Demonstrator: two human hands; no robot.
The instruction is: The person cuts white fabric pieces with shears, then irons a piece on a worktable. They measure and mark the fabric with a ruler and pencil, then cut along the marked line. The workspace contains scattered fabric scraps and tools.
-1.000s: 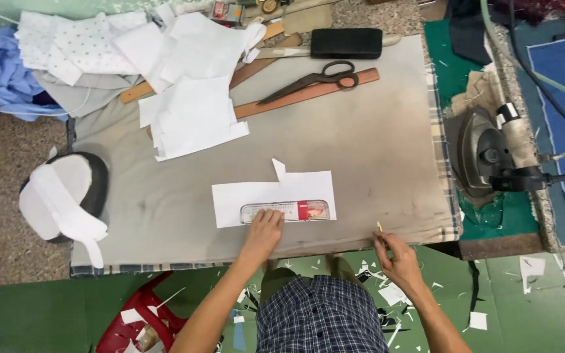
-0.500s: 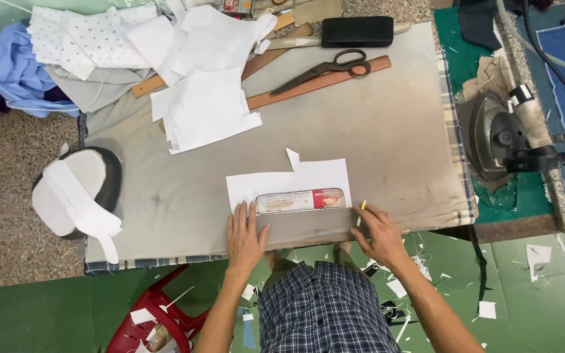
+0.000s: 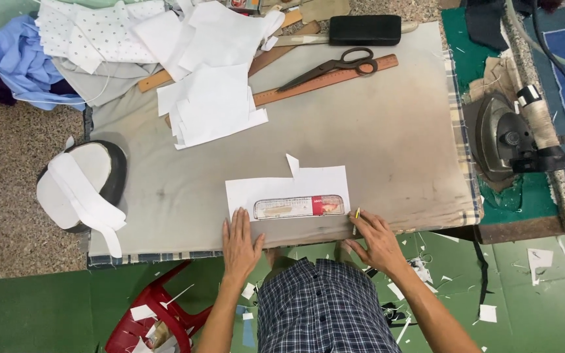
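A white cut fabric piece (image 3: 276, 183) lies near the front edge of the grey padded table (image 3: 374, 137). A clear plastic ruler with a red end (image 3: 299, 206) rests across its lower part. My left hand (image 3: 240, 242) lies flat with spread fingers at the piece's lower left corner. My right hand (image 3: 377, 238) rests at the lower right corner and pinches a small yellow pencil or chalk stub (image 3: 357, 214) by the ruler's end.
Black scissors (image 3: 328, 65) lie on a long wooden ruler (image 3: 322, 82) at the back. A pile of white pieces (image 3: 210, 108) sits back left, an iron (image 3: 505, 134) at the right, a padded ham (image 3: 80, 189) at the left, a red stool (image 3: 158, 314) below.
My right hand came up from below the table edge to the fabric's right corner. The ruler and fabric sit slightly shifted right. Both hands now press at the front edge.
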